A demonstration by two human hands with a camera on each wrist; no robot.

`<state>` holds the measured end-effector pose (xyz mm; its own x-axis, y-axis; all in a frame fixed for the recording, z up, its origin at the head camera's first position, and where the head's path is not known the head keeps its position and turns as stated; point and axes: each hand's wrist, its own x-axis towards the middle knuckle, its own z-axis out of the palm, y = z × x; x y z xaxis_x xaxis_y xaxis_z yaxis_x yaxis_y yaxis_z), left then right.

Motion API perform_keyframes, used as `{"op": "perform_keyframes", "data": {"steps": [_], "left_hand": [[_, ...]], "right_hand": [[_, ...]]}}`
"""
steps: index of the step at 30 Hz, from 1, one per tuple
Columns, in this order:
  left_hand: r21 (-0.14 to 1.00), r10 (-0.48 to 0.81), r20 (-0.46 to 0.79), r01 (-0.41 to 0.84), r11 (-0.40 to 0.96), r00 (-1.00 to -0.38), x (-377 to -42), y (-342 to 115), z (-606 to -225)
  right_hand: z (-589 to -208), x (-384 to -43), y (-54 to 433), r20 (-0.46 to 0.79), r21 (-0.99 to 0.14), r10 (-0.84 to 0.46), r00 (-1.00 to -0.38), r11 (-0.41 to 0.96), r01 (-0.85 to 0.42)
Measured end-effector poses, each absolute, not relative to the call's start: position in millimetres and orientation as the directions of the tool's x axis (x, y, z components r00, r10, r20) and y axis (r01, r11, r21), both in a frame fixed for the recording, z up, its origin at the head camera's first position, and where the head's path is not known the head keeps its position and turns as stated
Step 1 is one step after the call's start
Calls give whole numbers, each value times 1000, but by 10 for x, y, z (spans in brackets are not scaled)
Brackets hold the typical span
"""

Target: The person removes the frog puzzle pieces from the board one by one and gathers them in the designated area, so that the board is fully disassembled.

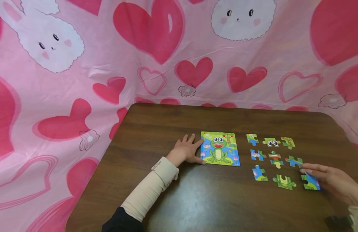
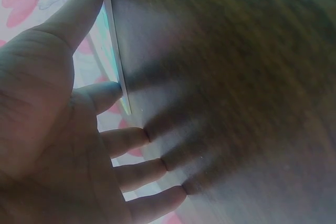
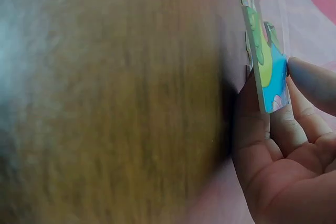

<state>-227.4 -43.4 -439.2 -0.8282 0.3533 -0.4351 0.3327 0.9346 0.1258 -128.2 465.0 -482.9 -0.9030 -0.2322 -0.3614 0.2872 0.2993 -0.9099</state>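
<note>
In the head view, my left hand (image 1: 184,151) lies spread on the table at the left edge of the square frog puzzle board (image 1: 209,154). Its thumb and index fingertip touch that edge, while the other fingertips rest on the wood, as the left wrist view confirms. Over at the right, my right hand (image 1: 338,180) pinches a blue and green corner puzzle piece (image 1: 312,182). The right wrist view has this piece (image 3: 274,82) tilted on edge between thumb and fingers. Just above the pinched piece lies a blue and green puzzle piece (image 1: 294,161), near the right fingertips.
More loose pieces lie in spaced rows right of the board, among them one with frog eyes (image 1: 271,142), one with a red mouth (image 1: 275,158) and one with frog legs (image 1: 284,182). The brown table (image 1: 167,122) meets a pink heart-printed cloth (image 1: 155,80) behind.
</note>
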Motion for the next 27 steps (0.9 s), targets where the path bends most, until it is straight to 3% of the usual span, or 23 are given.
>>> {"op": "perform_keyframes", "data": {"steps": [8, 15, 23, 27], "left_hand": [[130, 352, -430, 329, 935, -832, -2283, -430, -4412], [127, 349, -430, 327, 936, -833, -2275, -437, -4406], [128, 351, -430, 329, 936, -832, -2277, -451, -4395], [136, 352, -441, 326, 936, -826, -2248, -465, -4399]], "right_hand": [[-4735, -1248, 4520, -402, -818, -98, -911, 485, 309], [-4615, -1252, 4419, -371, -524, -8, -929, 827, 203], [-4573, -1253, 4411, -350, -462, 9, -937, 868, 181], [-4593, -1215, 4462, -316, -499, 15, -949, 847, 180]]}}
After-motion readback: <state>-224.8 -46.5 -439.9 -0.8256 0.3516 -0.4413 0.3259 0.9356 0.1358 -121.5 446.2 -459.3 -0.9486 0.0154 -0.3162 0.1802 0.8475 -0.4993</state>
